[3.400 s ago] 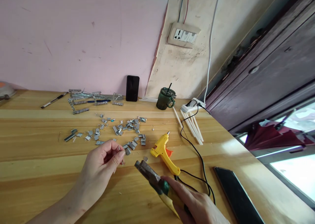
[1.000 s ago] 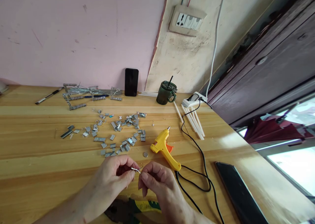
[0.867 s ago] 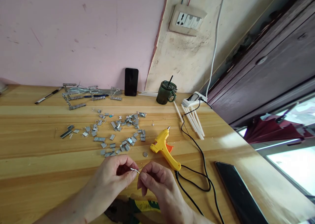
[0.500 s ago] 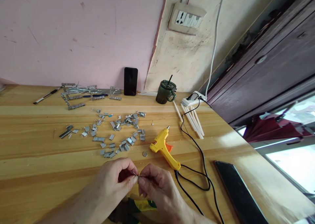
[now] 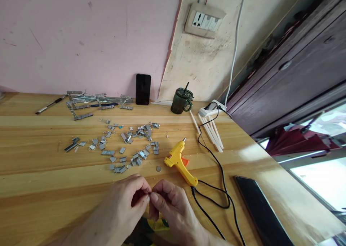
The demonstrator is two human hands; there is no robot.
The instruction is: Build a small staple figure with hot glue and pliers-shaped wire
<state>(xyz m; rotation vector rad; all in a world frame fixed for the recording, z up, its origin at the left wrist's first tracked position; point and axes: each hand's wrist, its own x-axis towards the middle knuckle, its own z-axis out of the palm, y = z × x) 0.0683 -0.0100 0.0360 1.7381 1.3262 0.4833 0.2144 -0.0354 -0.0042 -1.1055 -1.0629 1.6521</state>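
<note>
My left hand point(image 5: 127, 199) and my right hand point(image 5: 173, 206) meet fingertip to fingertip near the table's front edge. Both are closed in a pinch; whatever lies between the fingers is too small and covered to name. Just beyond them, many small grey metal clips point(image 5: 139, 157) are scattered over the wooden table point(image 5: 48, 184). A round silver disc point(image 5: 158, 169) lies past my right fingers. The yellow hot glue gun point(image 5: 180, 163) rests on its side to the right, its nozzle pointing away from me.
White glue sticks point(image 5: 213, 136) lie near a power strip point(image 5: 212, 109). A black cable point(image 5: 222, 170) loops along the right side, beside a dark phone point(image 5: 261, 206). At the back stand another phone point(image 5: 143, 89), a green mug point(image 5: 181, 101) and metal strips with wires point(image 5: 100, 101). A pen point(image 5: 51, 104) lies left.
My right thumb and fingers have shifted slightly and closed over the thin thing that showed between the fingertips. The rest of the table is unchanged.
</note>
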